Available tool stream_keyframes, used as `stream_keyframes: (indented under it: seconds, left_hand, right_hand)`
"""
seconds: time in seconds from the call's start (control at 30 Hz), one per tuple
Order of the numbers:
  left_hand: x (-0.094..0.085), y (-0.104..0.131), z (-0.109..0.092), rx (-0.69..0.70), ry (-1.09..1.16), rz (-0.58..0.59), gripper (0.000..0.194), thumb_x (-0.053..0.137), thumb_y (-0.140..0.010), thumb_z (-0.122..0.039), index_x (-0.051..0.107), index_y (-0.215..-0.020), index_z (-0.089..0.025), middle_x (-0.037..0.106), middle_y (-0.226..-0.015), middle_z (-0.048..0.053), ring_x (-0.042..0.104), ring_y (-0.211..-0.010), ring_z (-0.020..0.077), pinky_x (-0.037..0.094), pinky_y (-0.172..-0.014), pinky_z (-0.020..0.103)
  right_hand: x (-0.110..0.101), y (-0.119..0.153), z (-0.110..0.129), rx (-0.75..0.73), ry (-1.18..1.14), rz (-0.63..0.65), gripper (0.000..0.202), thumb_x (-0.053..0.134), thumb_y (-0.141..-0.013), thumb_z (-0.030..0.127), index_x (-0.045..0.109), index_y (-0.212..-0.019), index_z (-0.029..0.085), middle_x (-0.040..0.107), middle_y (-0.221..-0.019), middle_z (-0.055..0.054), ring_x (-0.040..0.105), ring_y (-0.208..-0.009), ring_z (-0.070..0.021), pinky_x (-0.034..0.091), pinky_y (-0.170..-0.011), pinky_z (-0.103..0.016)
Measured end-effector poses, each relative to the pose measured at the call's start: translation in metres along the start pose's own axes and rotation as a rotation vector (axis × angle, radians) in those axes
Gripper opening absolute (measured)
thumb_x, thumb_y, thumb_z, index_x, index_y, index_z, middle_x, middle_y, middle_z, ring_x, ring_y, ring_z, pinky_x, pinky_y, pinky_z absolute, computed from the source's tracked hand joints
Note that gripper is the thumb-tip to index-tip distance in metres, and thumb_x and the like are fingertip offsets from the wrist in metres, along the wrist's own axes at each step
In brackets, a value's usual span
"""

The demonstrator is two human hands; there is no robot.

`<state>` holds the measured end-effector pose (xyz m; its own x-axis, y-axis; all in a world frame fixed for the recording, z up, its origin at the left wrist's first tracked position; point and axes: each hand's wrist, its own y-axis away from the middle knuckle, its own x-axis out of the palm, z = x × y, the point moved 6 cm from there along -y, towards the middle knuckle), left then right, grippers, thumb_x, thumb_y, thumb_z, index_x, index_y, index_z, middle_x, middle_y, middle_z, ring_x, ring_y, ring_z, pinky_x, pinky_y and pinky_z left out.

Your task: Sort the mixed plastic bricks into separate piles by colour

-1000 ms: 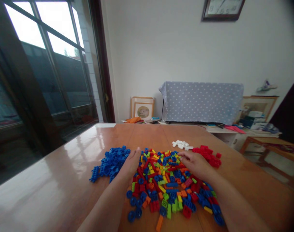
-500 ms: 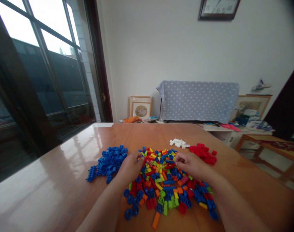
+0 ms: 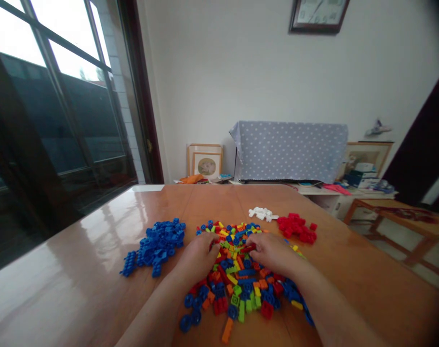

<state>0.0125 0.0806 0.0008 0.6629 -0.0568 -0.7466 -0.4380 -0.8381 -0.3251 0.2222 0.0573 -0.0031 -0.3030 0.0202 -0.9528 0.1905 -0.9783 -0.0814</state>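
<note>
In the head view, 2 bare hands work low over a mixed pile of toy bricks (image 3: 245,273) spread across the near middle of the wooden bench (image 3: 78,274). The left hand (image 3: 200,254) is at the pile's left side, its fingers curled inward and the gap between thumb and fingers narrow; whether it grips a brick cannot be told. The right hand (image 3: 272,251) is at the right side of the pile, fingers bent and narrow, with a red brick (image 3: 247,248) right at the fingertips; whether that brick is pinched or just lies there cannot be told. The hands are apart, facing each other, with red, yellow, green, orange and blue bricks between them. On the near edge of the pile, an orange brick (image 3: 227,330) points toward the person, and blue wheels (image 3: 185,323) lie to its left. 3 single-colour groups stand around the pile: a blue heap (image 3: 159,243) to the left, a small white group (image 3: 261,213) beyond the right hand, and a red heap (image 3: 295,227) just right of the white pieces. A polka-dot cloth (image 3: 291,149) hangs behind the bench.
</note>
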Motion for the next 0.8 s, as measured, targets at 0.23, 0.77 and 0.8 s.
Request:
stream_keyframes:
  seconds: [0.23, 0.77, 0.8]
  left_hand:
    - [0.007, -0.001, -0.002, 0.032, 0.006, 0.04, 0.023, 0.051, -0.091, -0.031, 0.068, -0.102, -0.021, 0.069, -0.104, 0.009, 0.062, -0.1, 0.0239, 0.045, -0.087, 0.032]
    - [0.021, 0.016, -0.049, 0.188, 0.02, 0.168, 0.041, 0.06, -0.088, -0.042, 0.064, -0.126, -0.026, 0.063, -0.129, 0.01, 0.054, -0.122, 0.0288, 0.038, -0.107, 0.042]
    - [0.024, 0.018, -0.053, 0.21, 0.015, 0.204, 0.046, 0.062, -0.086, -0.045, 0.062, -0.129, -0.027, 0.061, -0.132, 0.009, 0.052, -0.125, 0.0297, 0.036, -0.11, 0.044]
  right_hand:
    - [-0.001, -0.001, 0.002, -0.039, -0.091, -0.004, 0.023, 0.058, -0.08, 0.025, 0.073, -0.097, 0.029, 0.072, -0.085, 0.0, 0.063, -0.078, -0.0178, 0.034, -0.062, -0.024]
    - [-0.006, 0.035, -0.077, 0.359, -0.448, 0.322, 0.02, 0.062, -0.081, 0.042, 0.057, -0.084, 0.022, 0.066, -0.051, 0.0, 0.058, -0.041, -0.0169, 0.039, -0.04, -0.023]
    - [-0.003, 0.033, -0.074, 0.346, -0.459, 0.339, 0.02, 0.062, -0.082, 0.041, 0.057, -0.085, 0.022, 0.066, -0.051, 0.0, 0.058, -0.041, -0.0165, 0.038, -0.041, -0.023]
